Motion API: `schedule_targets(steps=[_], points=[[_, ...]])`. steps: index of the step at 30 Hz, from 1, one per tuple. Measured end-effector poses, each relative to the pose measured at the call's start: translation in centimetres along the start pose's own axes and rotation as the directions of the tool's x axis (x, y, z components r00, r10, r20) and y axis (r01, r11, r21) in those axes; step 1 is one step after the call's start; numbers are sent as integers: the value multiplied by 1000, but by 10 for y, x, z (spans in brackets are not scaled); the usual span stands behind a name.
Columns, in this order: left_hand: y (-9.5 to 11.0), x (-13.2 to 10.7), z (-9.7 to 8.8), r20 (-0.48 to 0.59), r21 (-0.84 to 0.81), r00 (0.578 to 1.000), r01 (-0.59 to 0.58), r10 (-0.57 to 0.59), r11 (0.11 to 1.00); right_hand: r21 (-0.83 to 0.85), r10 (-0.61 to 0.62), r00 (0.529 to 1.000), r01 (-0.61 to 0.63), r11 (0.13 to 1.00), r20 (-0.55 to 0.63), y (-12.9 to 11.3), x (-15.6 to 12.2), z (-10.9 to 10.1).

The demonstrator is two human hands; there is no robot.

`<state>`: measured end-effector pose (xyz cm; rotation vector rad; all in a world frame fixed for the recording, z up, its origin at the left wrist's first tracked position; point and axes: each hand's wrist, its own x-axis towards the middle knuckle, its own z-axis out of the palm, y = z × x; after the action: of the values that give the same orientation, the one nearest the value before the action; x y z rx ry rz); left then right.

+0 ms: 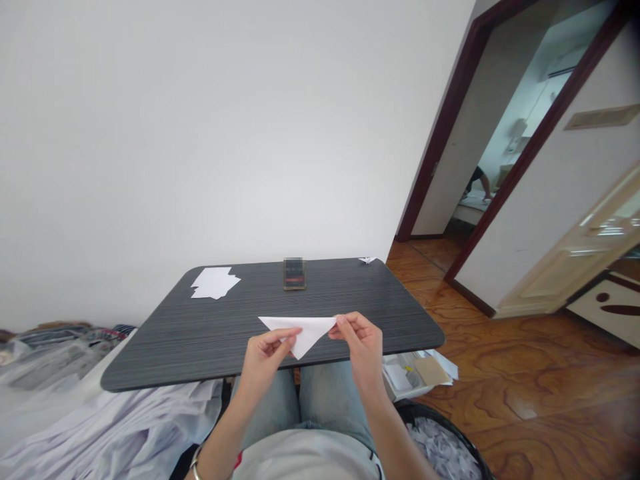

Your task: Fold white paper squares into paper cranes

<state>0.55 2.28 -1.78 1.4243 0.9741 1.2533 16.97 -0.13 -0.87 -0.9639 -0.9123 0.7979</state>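
Note:
A white sheet of paper folded into a triangle point(306, 330) hangs point-down just above the near edge of the dark grey table point(210, 333). My left hand point(265, 353) pinches its lower left side with thumb and forefinger. My right hand point(361, 340) pinches its right corner. Both hands are closed on the paper, over my lap.
A stack of loose white sheets point(214, 283) lies at the table's far left. A phone point(294, 274) rests at the far middle, a small folded paper piece point(367, 259) at the far right corner. A bin of crumpled paper point(440, 447) stands at my right. White cloth point(100, 427) is piled at left.

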Motion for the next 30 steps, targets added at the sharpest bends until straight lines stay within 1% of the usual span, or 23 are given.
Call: schedule_targets(steps=[5,11,17,19,22,28,30], points=[[-1,0,1,6,-29,1000,15,-15,999,-4,3,1000,-3,1000,10,0,1,-2],[0,0,1,15,-44,999,41,-40,998,-37,-32,999,33,999,16,1,2,-3],[-2,2,-5,-6,-49,999,39,-40,998,27,-14,998,16,1000,-67,1,7,-7],[-1,2,-7,-12,-52,999,39,-39,998,38,-19,997,21,999,-71,0,9,-8],[0,1,-7,-5,-50,999,31,-31,998,58,-5,999,7,998,-43,2,10,-9],[1,1,-2,18,-52,1000,12,-11,999,45,42,992,-48,998,119,4,5,-5],[1,1,-2,25,-55,1000,10,-9,998,39,51,989,-57,998,137,3,3,-4]])
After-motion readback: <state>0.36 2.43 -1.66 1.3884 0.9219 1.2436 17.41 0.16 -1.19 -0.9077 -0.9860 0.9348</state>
